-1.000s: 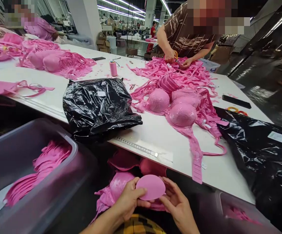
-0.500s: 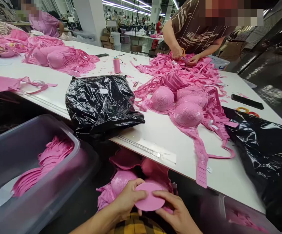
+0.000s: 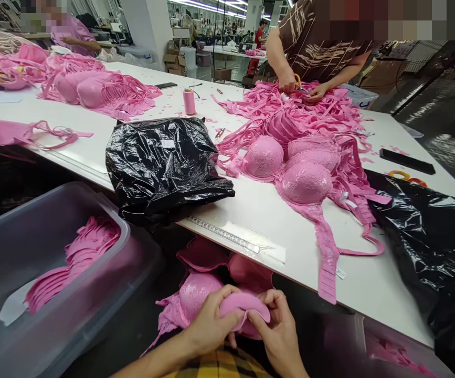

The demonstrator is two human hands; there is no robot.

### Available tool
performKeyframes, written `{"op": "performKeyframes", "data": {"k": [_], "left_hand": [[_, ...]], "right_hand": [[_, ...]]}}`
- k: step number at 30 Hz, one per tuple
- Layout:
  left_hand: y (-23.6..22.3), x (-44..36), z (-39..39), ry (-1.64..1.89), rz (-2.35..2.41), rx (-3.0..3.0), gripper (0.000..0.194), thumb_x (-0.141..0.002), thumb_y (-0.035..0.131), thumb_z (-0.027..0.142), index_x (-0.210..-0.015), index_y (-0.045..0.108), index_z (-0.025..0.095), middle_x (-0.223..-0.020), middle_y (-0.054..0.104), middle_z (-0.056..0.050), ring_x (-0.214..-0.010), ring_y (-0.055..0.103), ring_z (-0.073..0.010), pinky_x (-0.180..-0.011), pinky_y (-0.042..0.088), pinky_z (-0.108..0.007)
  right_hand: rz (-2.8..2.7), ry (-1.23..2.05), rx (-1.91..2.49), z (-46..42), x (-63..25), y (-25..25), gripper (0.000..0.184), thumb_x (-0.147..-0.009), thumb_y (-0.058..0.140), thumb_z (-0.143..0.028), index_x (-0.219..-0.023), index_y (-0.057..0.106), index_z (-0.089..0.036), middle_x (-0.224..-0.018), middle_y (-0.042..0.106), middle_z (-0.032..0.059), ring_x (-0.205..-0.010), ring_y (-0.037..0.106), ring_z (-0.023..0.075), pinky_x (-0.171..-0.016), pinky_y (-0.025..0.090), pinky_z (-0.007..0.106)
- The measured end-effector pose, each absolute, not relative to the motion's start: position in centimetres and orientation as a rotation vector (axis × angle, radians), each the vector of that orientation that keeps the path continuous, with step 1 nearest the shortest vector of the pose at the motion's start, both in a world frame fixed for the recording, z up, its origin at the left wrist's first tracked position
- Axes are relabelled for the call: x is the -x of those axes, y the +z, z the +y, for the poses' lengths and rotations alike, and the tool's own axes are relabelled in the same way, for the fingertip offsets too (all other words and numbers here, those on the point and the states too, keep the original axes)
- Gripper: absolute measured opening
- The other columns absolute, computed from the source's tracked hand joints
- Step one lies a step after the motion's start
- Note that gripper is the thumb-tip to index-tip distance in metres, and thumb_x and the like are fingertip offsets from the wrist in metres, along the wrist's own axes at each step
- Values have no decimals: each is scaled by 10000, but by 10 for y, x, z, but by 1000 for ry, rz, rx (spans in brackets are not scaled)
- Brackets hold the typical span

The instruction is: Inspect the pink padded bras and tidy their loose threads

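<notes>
My left hand (image 3: 209, 320) and my right hand (image 3: 276, 328) are both closed on a pink foam pad (image 3: 243, 303), which is bent between them below the table edge, over my lap. Under the pad lies a pink lace bra (image 3: 196, 294), its cups partly hidden by my fingers. More pink bras (image 3: 304, 181) are piled on the white table (image 3: 258, 215) just beyond, with their straps trailing towards me.
A grey plastic bin (image 3: 54, 294) at my left holds several pink pads (image 3: 70, 262). Black plastic bags (image 3: 164, 163) lie on the table, another bag (image 3: 432, 241) at the right. A person in a brown shirt (image 3: 321, 47) cuts pink straps across the table. A thread spool (image 3: 189, 101) stands farther back.
The pad was flat and held up between my hands; now it is lower and folded over against the bra, with both hands closed tighter round it.
</notes>
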State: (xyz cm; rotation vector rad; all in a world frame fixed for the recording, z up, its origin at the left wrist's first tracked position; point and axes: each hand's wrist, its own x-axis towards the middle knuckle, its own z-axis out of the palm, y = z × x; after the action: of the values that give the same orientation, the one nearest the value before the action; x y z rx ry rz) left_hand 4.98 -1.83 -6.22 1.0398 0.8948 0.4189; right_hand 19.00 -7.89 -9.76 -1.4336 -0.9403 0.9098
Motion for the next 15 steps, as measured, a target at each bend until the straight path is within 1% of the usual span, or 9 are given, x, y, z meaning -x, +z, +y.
{"op": "performKeyframes", "data": {"k": [2,4,6,7,9,11,12,15], "left_hand": [[-62,-50,-19,390,929,-1071,333,-627,658,216,-929,535,149,-791,557,13,-508,516,-78,-391,445,-186],[-64,-48,-20,363,980,-1082,321,-633,656,212,-928,548,145,-716,574,18,-496,524,-90,-399,443,-192],[-67,-46,-20,342,995,-1073,264,-694,602,250,-927,561,132,-588,566,33,-438,517,-90,-404,434,-198],[-69,-44,-20,335,994,-1057,256,-710,581,263,-926,563,126,-525,551,42,-412,512,-91,-404,427,-197],[-69,-41,-18,336,992,-1000,271,-693,584,277,-912,557,121,-448,528,54,-375,504,-96,-384,408,-189],[-68,-38,-16,350,977,-926,315,-655,605,292,-915,544,124,-429,538,52,-351,500,-101,-356,391,-183],[-67,-37,-15,358,969,-892,346,-641,615,301,-930,540,125,-420,544,51,-340,498,-104,-345,385,-182],[-66,-36,-14,380,957,-810,423,-615,644,320,-975,544,122,-385,546,49,-320,496,-113,-329,379,-182]], "right_hand": [[-894,1013,1451,-78,-190,-98,293,-719,691,-323,-930,520,-213,-707,535,-21,-606,543,135,-548,474,221],[-901,1138,1453,-78,-191,-96,333,-735,674,-355,-997,540,-199,-738,577,6,-640,570,154,-578,490,239],[-924,1257,1429,-78,-192,-92,314,-738,669,-384,-969,582,-188,-802,604,38,-711,586,176,-620,502,257],[-942,1331,1411,-77,-192,-90,300,-738,667,-396,-942,602,-186,-818,606,43,-707,583,174,-608,502,256],[-957,1498,1378,-77,-192,-88,312,-755,644,-425,-959,620,-189,-751,590,21,-594,554,141,-524,489,245],[-925,1620,1347,-78,-191,-89,361,-780,609,-456,-1034,609,-199,-643,544,-18,-461,487,100,-439,459,230],[-901,1641,1333,-78,-191,-90,386,-790,593,-466,-1074,596,-206,-614,526,-32,-425,464,88,-421,453,229],[-890,1609,1289,-78,-188,-92,409,-798,584,-467,-1119,584,-213,-624,519,-33,-454,487,92,-434,472,230]]}}
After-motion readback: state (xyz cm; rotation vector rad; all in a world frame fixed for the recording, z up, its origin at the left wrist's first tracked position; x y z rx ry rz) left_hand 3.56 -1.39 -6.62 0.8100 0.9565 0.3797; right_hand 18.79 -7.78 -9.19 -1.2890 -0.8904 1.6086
